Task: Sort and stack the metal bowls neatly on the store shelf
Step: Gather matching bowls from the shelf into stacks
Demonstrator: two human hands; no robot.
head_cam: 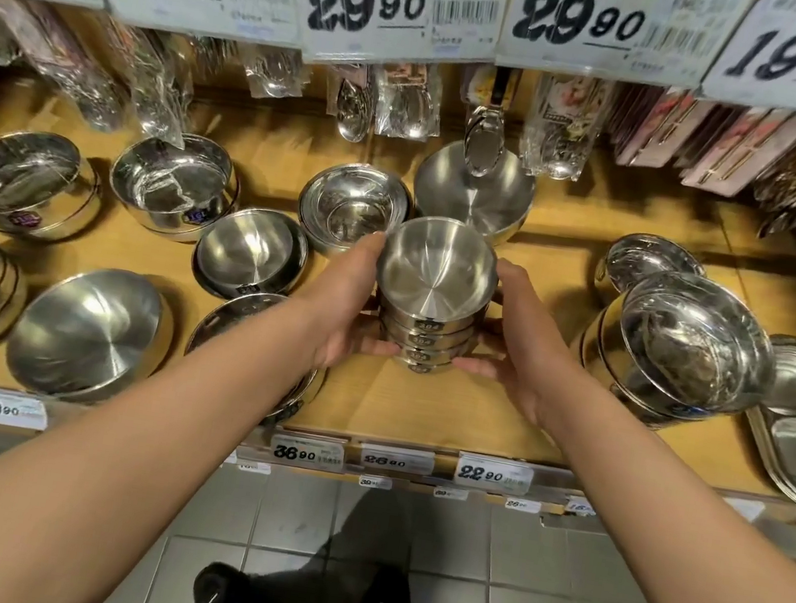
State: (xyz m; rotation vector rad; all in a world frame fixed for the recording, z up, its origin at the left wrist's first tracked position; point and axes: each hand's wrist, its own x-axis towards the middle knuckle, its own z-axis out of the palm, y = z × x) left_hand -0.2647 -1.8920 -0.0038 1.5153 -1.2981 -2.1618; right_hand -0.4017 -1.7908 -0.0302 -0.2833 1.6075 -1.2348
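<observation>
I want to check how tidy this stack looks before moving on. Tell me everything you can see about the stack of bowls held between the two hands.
The stack of bowls is brushed, matte silver metal, seemingly steel: at least four round bowls nested upright, rims aligned, each showing a small dark label at the front. The top bowl is empty. The stack stands mid-shelf on the wooden shelf, though whether its base touches the shelf cannot be told. The left hand and right hand hold its sides, thumbs at the base.

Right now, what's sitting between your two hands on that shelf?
In the head view, a stack of metal bowls stands between the left hand and right hand, both holding its sides, on the wooden shelf.
</observation>
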